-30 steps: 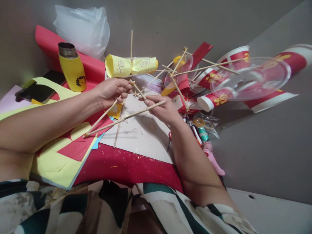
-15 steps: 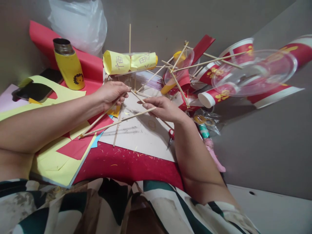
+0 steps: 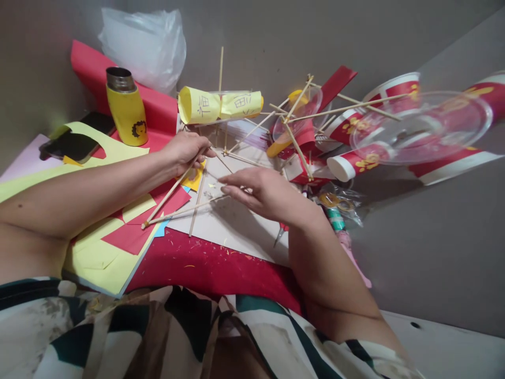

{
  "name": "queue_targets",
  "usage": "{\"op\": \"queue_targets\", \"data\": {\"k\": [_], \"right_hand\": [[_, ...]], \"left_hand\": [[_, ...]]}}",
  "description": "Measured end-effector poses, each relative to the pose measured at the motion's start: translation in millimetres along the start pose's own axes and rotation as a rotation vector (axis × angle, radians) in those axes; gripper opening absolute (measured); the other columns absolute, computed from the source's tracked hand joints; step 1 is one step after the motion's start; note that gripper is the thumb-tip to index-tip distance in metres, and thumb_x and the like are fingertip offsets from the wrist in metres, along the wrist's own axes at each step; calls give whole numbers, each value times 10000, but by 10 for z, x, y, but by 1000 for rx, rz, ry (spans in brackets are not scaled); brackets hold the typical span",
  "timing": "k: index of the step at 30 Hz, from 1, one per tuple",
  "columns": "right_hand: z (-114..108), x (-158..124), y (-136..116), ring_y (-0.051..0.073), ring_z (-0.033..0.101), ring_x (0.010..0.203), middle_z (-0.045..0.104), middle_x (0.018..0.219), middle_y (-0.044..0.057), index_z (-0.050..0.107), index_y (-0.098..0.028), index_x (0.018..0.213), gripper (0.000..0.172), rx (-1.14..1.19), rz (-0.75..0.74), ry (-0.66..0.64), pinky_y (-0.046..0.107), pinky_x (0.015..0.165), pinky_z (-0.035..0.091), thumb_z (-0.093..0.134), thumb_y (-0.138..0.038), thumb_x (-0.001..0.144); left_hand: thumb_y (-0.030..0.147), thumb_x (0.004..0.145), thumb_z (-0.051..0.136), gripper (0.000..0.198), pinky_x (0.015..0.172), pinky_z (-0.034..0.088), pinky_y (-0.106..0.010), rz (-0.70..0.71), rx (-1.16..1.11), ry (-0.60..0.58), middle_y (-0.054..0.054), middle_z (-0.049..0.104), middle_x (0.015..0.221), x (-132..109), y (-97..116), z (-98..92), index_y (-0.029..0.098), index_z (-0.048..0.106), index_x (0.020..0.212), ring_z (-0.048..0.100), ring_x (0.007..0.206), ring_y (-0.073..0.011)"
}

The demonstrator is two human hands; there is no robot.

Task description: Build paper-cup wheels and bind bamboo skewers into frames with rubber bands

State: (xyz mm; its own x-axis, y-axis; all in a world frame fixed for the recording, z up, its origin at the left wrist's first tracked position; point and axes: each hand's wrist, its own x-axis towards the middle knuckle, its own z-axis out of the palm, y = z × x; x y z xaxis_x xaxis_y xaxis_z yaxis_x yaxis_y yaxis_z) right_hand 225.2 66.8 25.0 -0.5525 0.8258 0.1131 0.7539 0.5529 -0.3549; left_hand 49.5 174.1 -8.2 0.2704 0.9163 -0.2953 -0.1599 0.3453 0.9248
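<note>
My left hand [image 3: 191,150] is closed around thin wooden sticks. One stick [image 3: 169,195] slants down from it to a corner where it joins a second stick [image 3: 189,209]. A third stick [image 3: 221,160] runs from my left fingertips toward my right hand [image 3: 262,192]. That hand is turned palm down, with thumb and fingers close together over the stick ends. It hides where they meet. Behind the hands is a larger stick frame [image 3: 252,129] with yellow paper rolls [image 3: 203,105] bearing written characters.
Paper cups [image 3: 343,168] and a clear plastic lid [image 3: 422,139] are at the right. Red-handled scissors [image 3: 280,234] lie beside my right forearm. A yellow bottle [image 3: 128,113], a black phone [image 3: 74,145] and coloured paper [image 3: 94,252] are at the left.
My right hand has shifted down and turned, now covering the stick ends it was pinching. My left hand keeps its hold. The whole view has shifted slightly.
</note>
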Motion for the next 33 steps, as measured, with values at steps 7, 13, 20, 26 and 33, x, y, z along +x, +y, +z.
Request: {"op": "queue_targets", "data": {"k": [7, 13, 20, 26, 33], "right_hand": [[-14, -130, -144, 125, 534, 622, 727, 782, 59, 741, -178, 856, 312, -130, 83, -464, 273, 629, 333, 498, -272, 1026], [224, -643, -123, 151, 581, 695, 715, 813, 74, 757, -170, 893, 359, -95, 165, -395, 269, 644, 362, 470, -320, 1049], [419, -1032, 14, 205, 597, 820, 693, 901, 114, 798, -186, 924, 329, -311, 146, -73, 308, 691, 407, 511, -304, 1032], [463, -1100, 63, 228, 564, 806, 682, 865, 114, 798, -190, 952, 333, -440, 111, -39, 350, 702, 398, 495, -300, 1035], [541, -1240, 49, 215, 597, 796, 712, 900, 109, 786, -184, 1017, 303, -468, 78, 18, 320, 628, 376, 502, -287, 1035]], "left_hand": [[24, 671, 629, 184, 338, 248, -174, -126, -150, 0, -62, 644, 596, 175, -44, -95, 187, 544, 686, 376, 371, -69], [48, 725, 590, 151, 375, 362, -216, -196, -141, 17, -76, 666, 619, 229, -104, -97, 194, 561, 755, 440, 407, -110], [46, 879, 511, 161, 705, 540, -276, -224, 93, -84, -58, 698, 626, 77, -41, -80, 188, 575, 839, 582, 667, -147], [27, 913, 537, 209, 718, 532, -280, -90, 439, -125, -48, 677, 637, 76, -18, -126, 166, 520, 757, 640, 693, -149], [111, 948, 592, 271, 574, 422, -182, 99, 909, -148, -20, 598, 539, 4, 51, -191, 111, 615, 678, 543, 514, -79]]}}
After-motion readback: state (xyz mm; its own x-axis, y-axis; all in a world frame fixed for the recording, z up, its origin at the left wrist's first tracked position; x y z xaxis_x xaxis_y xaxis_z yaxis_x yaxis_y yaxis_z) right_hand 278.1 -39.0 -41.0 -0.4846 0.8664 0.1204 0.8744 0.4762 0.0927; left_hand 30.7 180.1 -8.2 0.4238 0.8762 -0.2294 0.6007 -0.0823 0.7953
